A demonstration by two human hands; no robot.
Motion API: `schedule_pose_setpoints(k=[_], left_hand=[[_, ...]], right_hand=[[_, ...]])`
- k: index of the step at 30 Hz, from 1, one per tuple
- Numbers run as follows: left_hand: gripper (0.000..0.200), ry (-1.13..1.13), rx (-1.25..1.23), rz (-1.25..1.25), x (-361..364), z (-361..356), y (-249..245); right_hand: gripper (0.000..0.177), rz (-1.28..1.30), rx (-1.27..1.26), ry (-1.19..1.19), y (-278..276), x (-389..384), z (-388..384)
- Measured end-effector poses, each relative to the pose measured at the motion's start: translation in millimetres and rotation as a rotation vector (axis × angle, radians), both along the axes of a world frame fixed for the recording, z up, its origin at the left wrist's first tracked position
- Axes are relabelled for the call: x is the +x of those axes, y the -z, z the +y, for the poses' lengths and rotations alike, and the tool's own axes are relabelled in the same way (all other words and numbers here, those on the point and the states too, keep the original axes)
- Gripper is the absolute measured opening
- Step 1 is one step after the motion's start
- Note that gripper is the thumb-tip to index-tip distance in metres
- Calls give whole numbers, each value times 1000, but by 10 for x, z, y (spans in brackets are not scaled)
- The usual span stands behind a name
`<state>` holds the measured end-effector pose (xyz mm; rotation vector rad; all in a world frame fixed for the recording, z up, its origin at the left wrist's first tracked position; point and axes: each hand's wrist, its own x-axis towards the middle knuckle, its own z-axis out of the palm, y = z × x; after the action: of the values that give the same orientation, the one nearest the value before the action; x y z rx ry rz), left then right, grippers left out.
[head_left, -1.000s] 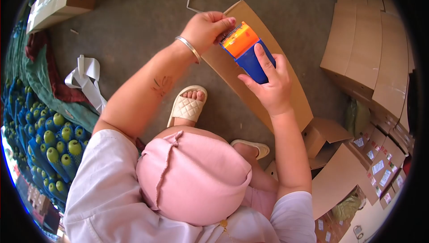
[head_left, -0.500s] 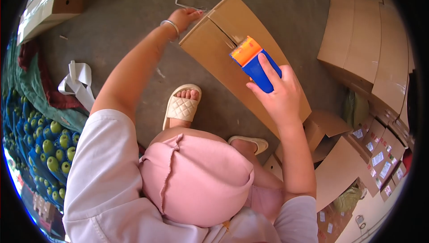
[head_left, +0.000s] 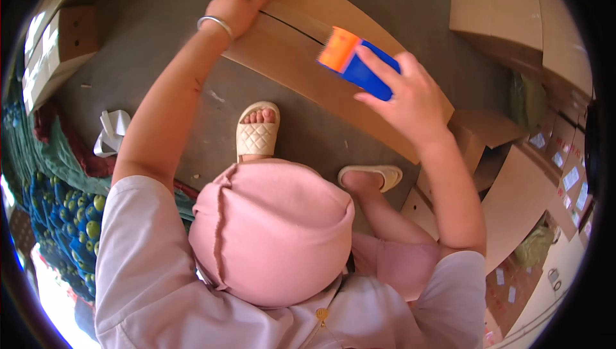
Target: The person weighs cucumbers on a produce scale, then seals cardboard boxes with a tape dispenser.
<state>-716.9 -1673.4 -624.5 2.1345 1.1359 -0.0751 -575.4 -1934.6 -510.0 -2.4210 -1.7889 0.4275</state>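
Note:
A long cardboard box [head_left: 308, 73] lies across the floor in front of me, with a dark seam between its flaps. My left hand [head_left: 236, 8] rests at the box's far left end, thumb and fingers apart. My right hand [head_left: 410, 102] is wrapped round a blue and orange tape dispenser [head_left: 369, 73], held above the right half of the box. The dispenser's toothed orange end points left, over the seam.
Stacked cartons [head_left: 500, 8] stand at the upper right, with open cartons [head_left: 520, 208] below them. More boxes [head_left: 70, 41] are at the upper left. Green fruit in blue netting [head_left: 70, 220] lies at the left. White strapping [head_left: 112, 132] is on the floor.
My left hand has moved from the box's end onto its left part. The box appears more sideways and higher in view. The dispenser has turned further left.

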Motion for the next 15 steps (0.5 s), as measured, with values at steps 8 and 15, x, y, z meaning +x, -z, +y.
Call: schedule_pose_setpoints(k=[8, 15], left_hand=[[64, 54, 111, -42, -46, 110, 187], [66, 51, 96, -81, -221, 400, 388]], right_hand=[[76, -172, -402, 222, -177, 935, -2657], [71, -58, -269, 224, 137, 1084, -2869]])
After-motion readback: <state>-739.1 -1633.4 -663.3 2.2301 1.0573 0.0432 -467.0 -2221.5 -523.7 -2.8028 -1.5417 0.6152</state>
